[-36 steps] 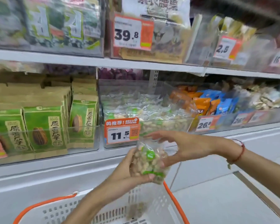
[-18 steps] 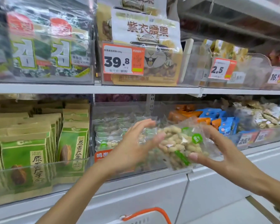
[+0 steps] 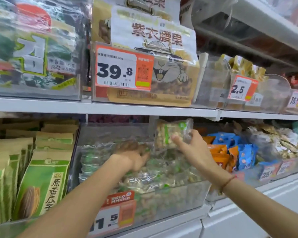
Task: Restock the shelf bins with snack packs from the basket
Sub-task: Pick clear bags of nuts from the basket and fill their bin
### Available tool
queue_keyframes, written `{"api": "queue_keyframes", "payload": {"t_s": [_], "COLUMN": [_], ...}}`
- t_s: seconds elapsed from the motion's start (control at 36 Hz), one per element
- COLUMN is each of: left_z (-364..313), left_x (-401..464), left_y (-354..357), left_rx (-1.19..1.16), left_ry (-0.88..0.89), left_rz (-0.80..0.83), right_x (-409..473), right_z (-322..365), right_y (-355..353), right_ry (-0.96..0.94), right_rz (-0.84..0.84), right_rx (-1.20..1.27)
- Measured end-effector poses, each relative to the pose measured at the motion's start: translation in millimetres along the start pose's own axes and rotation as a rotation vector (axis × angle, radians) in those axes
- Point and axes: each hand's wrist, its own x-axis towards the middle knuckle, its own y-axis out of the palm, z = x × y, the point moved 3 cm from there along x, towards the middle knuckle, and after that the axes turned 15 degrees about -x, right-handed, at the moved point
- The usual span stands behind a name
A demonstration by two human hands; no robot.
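My right hand (image 3: pixel 193 146) holds a clear snack pack of pale nuts with a green label (image 3: pixel 173 132) upright over the back right part of the clear shelf bin (image 3: pixel 179 196). The thumb and fingers pinch the pack's lower right edge. That bin is filled with several packs of the same kind (image 3: pixel 155 177). My left hand (image 3: pixel 136 156) reaches into the bin from the left and rests on the pile, fingers bent down among the packs and partly hidden. The basket is out of view.
An orange 11.5 price tag (image 3: pixel 113 213) sits on the bin's front. Green sunflower-seed bags (image 3: pixel 41 182) stand to the left, orange and blue packs (image 3: pixel 230 155) to the right. The white upper shelf edge (image 3: pixel 110 109) runs just above the held pack.
Both hands have moved up and forward into the bin. The pack rose from in front of the bin to its back right. My left hand let go of the pack and went down onto the pile.
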Motion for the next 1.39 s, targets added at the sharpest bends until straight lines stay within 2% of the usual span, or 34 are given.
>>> {"api": "queue_keyframes", "payload": {"t_s": [0.06,0.14,0.28,0.33,0.44,0.58,0.75,0.86,0.94,1.06,1.17,1.19,1.39], "left_z": [2.8,3.6,5.2,6.7,7.7,7.3,7.3,7.7,7.1,6.8,7.8,8.0,8.4], "left_x": [4.6,7.3,12.2,14.2,15.3,14.1,12.3,11.5,10.2,9.4,10.0,10.0,10.7], "left_y": [1.9,2.4,4.1,5.3,6.9,8.2,10.6,11.1,11.2,11.6,11.5,11.7,12.4], "left_rx": [0.009,0.023,0.034,0.036,0.039,0.037,0.015,0.015,0.016,-0.002,-0.003,-0.005,-0.019], "left_ry": [0.013,0.011,-0.007,-0.013,-0.002,0.021,0.052,0.053,0.055,0.055,0.054,0.054,0.052], "left_rz": [-0.003,0.009,0.022,0.014,0.002,-0.003,-0.049,-0.063,-0.08,-0.085,-0.081,-0.082,-0.082], "right_x": [24.1,53.6,78.8,85.7,95.1,103.0,104.3,105.0,102.5,91.0,92.6,92.9,93.3], "right_z": [2.2,4.9,17.3,21.8,30.5,37.0,37.0,40.0,33.8,22.6,9.8,7.8,13.0], "right_y": [15.7,31.9,45.8,60.2,70.5,57.6,74.5,70.1,70.9,66.1,58.9,55.7,60.4], "right_ry": [0.081,0.112,-0.005,-0.053,-0.118,-0.126,-0.075,-0.11,-0.127,-0.25,-0.186,-0.176,-0.234], "right_rz": [0.009,-0.054,-0.13,-0.07,-0.014,0.179,0.391,0.479,0.396,-0.013,0.034,0.002,-0.136], "right_rx": [-0.011,-0.154,-0.59,-0.728,-0.849,-0.843,-0.907,-0.905,-0.938,-1.012,-0.637,-0.579,-0.623]}}
